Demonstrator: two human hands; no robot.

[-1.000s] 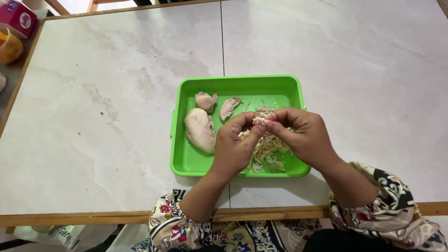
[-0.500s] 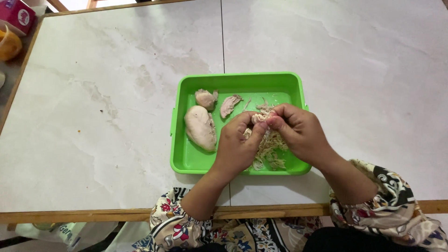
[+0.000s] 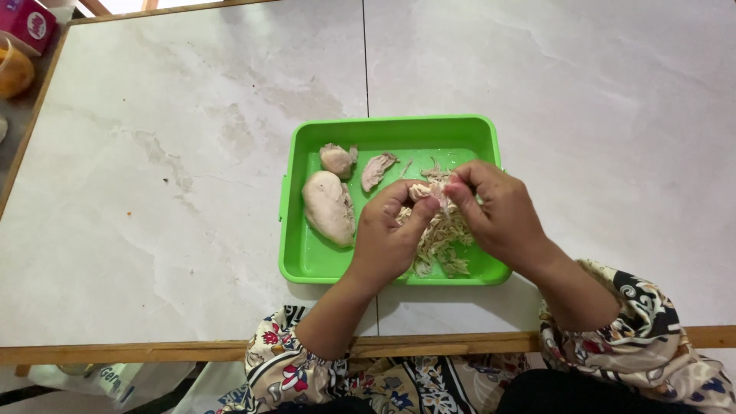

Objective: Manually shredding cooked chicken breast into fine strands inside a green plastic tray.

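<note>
Hovering over the green tray [image 3: 307, 261], a small chicken piece [image 3: 426, 189] is pinched between the fingertips of the left hand [image 3: 391, 234] and right hand [image 3: 498, 215], above a shredded pile [image 3: 441, 241].

The left hand [image 3: 391, 230] and right hand [image 3: 494, 215] cover much of the shredded meat [image 3: 441, 241] and the small piece [image 3: 425, 190] pinched between them; its shape cannot be told. The pink box [image 3: 27, 24] and orange cup [image 3: 11, 70] are cut off at the left edge. Both sleeves run off the bottom.
</note>
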